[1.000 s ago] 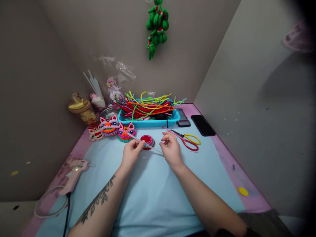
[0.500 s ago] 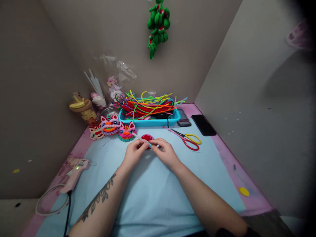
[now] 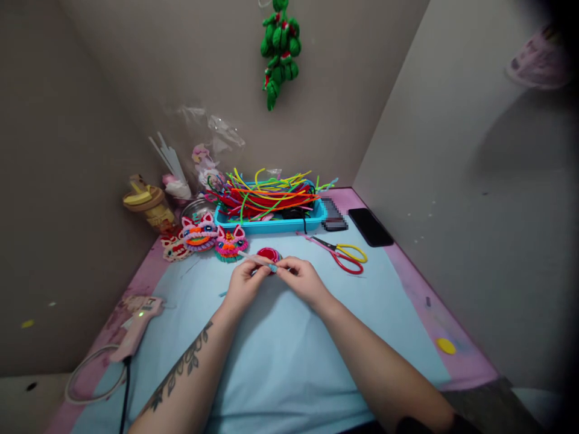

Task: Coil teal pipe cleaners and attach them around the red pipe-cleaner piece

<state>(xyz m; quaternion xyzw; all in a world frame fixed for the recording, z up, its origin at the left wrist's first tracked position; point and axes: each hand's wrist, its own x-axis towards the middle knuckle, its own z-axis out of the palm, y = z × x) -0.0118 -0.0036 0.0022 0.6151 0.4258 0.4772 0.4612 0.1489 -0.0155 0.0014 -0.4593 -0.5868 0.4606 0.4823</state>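
Observation:
My left hand is closed in a pinch on a thin whitish stick, which slants up and left past the fingers. Around the stick's lower end sits a short light-blue coil, apparently pipe cleaner. My right hand pinches at this coil from the other side, its fingertips close to those of the left. Just behind the hands lies a round red piece with a pink and purple edge, partly hidden by the fingers. A small blue strip shows beside my left wrist.
A blue tray heaped with colourful pipe cleaners stands at the back. Several fuzzy animal heads sit left of it. Scissors and a black phone lie right. A pink glue gun with its cord lies at left.
The view has shifted slightly. Both hands stay together at the stick, and the blue coil shows more plainly between the fingertips. The blue strip by my left wrist has come into sight.

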